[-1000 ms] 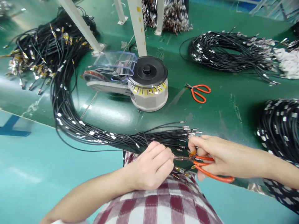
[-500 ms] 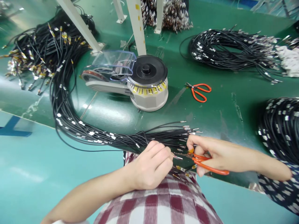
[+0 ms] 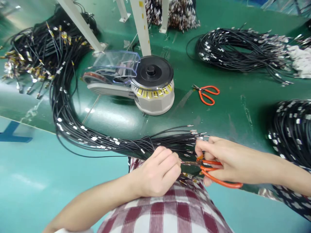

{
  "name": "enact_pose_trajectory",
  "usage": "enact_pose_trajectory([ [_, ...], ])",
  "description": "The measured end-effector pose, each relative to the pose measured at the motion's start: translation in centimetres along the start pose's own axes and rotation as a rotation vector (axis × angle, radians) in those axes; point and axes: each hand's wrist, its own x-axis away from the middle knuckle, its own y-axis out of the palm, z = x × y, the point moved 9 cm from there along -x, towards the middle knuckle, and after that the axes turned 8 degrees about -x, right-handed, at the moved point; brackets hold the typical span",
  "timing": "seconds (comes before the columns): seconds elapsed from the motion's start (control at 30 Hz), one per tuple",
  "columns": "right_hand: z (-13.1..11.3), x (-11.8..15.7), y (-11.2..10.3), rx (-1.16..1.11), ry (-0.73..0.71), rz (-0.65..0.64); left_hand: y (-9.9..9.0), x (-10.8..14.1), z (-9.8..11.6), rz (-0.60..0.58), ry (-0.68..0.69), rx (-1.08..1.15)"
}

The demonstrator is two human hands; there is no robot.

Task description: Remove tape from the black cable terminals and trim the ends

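My left hand (image 3: 157, 173) is closed at the edge of the table, its fingers pinched round a thin black cable whose end points right. In my right hand (image 3: 225, 158) is a pair of scissors (image 3: 223, 183) with orange handles, the blades directed left at that cable end. A small amber piece of tape (image 3: 200, 157) sits at my right fingertips. Just beyond my hands lies a long bundle of black cables (image 3: 126, 144) with white labels and metal tips. Several amber-wrapped cable ends (image 3: 188, 175) show below the blades.
A tape dispenser (image 3: 154, 100) with a black round top stands mid-table. Another pair of orange scissors (image 3: 209, 94) lies to its right. Coiled cables (image 3: 225, 66) rest at the back right, more coils (image 3: 295, 129) at the right edge. White posts (image 3: 142, 29) rise behind the dispenser.
My right hand has shifted slightly, and the scissor handles are spread wider. The blades now overlap the cable end at my left fingers. My left hand has stayed nearly still.
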Motion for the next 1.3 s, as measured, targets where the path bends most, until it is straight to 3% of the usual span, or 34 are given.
enact_pose_trajectory([
  [0.43, 1.0, -0.5, 1.2, -0.145, 0.026, -0.066, 0.1, 0.3, 0.2, 0.014, 0.016, 0.019],
  [0.67, 2.0, -1.1, 3.1, -0.451, 0.037, -0.207, 0.2, 0.2, 0.2, 0.002, 0.022, 0.025],
  [0.8, 2.1, -1.1, 3.1, -0.516, 0.041, -0.200, 0.1, 0.2, 0.0, 0.006, 0.022, 0.013],
  [1.07, 1.1, -0.3, 0.7, -0.199, -0.043, -0.025, -0.1, 0.1, 0.1, 0.010, 0.018, 0.014],
  [1.3, 0.5, -0.1, 0.7, -0.077, -0.080, -0.020, -0.2, 0.3, 0.3, 0.008, 0.033, 0.025],
])
